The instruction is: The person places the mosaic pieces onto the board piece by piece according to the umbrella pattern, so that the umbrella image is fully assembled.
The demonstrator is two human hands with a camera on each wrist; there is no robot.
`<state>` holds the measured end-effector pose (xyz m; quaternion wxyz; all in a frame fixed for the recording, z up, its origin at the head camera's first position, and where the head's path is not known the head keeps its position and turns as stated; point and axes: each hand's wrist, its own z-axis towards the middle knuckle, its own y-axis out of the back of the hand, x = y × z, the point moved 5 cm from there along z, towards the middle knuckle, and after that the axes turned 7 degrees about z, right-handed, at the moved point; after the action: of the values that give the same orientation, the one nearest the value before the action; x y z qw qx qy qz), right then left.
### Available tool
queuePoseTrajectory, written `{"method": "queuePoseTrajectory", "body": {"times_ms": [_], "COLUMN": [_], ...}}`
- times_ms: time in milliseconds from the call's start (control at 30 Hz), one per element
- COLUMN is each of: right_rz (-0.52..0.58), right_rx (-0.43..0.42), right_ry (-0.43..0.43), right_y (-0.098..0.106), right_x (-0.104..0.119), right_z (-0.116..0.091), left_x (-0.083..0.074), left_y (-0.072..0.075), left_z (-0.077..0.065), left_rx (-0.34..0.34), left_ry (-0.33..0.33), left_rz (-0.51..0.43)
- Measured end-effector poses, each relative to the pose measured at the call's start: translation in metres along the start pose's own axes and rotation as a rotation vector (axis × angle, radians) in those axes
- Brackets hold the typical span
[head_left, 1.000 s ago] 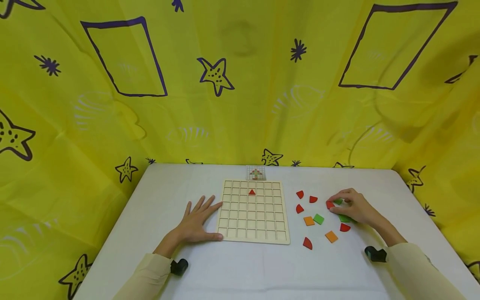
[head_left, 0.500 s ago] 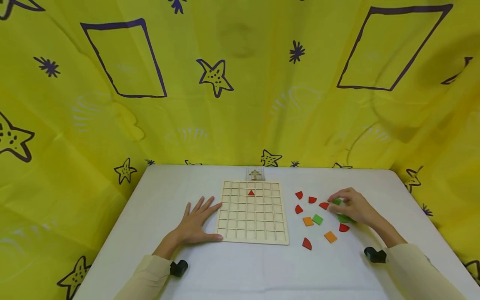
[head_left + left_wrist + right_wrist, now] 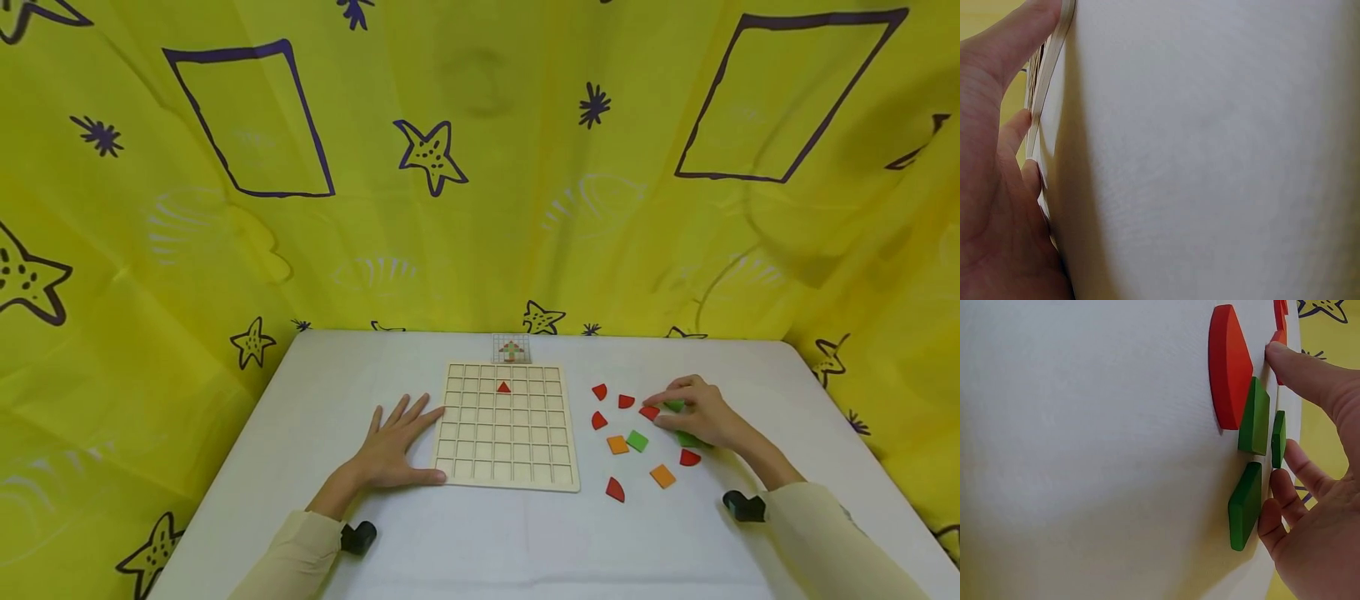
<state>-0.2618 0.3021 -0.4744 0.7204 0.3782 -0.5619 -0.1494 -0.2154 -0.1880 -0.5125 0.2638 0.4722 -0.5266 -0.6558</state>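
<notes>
My left hand (image 3: 393, 450) lies spread with straight fingers at the left edge of the pale gridded board (image 3: 507, 425), thumb at its near left corner. One red triangle (image 3: 504, 387) sits in a cell near the board's top. To the right, my right hand (image 3: 705, 412) has thumb and index finger on either side of a red quarter-circle tile (image 3: 649, 412), pinching it close to the table. In the right wrist view, the thumb meets that tile's edge. Green tiles (image 3: 1245, 506) lie beneath this hand's other fingers, partly hidden in the head view.
More red quarter-circle tiles (image 3: 615, 489), orange squares (image 3: 663, 476) and a green square (image 3: 637, 441) lie loose between the board and right hand. A small pattern card (image 3: 512, 348) stands behind the board. A yellow curtain (image 3: 480, 250) hangs behind the white table (image 3: 480, 542).
The red quarter-circle tile has shifted slightly left. My right thumb and index finger lay to its right half a second ago and now close around it. My left hand has stayed put.
</notes>
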Motion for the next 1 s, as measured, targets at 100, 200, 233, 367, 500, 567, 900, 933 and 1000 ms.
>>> {"method": "queuePoseTrajectory", "body": {"times_ms": [100,200,233,367,500,567,900,933,1000], "right_rz": [-0.011,-0.012,-0.007,0.003,0.009,0.0,0.016,0.022,0.037], "right_rx": [-0.01,-0.016,-0.018,-0.024,-0.042,-0.062,-0.196,-0.21,-0.229], "right_ry": [-0.005,-0.018,-0.027,-0.057,-0.076,-0.071,-0.077,-0.066,-0.054], "right_y": [-0.001,-0.002,-0.002,-0.003,-0.003,-0.002,-0.001,-0.002,-0.004], "right_x": [-0.001,-0.003,-0.004,-0.007,-0.008,-0.007,0.016,0.019,0.025], "right_z": [0.0,-0.001,-0.002,-0.003,-0.003,-0.003,-0.001,0.0,0.001], "left_x": [0.001,-0.001,-0.002,-0.006,-0.008,-0.008,-0.007,-0.007,-0.007], "left_y": [-0.002,0.001,0.003,0.007,0.007,0.008,0.006,0.006,0.006], "left_z": [0.001,0.001,0.0,-0.001,-0.001,-0.001,-0.001,-0.001,-0.001], "left_rx": [0.011,0.019,0.029,0.058,0.058,0.056,0.06,0.06,0.057], "left_ry": [0.01,0.012,0.014,0.014,0.01,0.01,0.017,0.016,0.015], "left_rz": [0.016,-0.001,0.001,0.01,0.025,0.022,0.019,0.018,0.016]}}
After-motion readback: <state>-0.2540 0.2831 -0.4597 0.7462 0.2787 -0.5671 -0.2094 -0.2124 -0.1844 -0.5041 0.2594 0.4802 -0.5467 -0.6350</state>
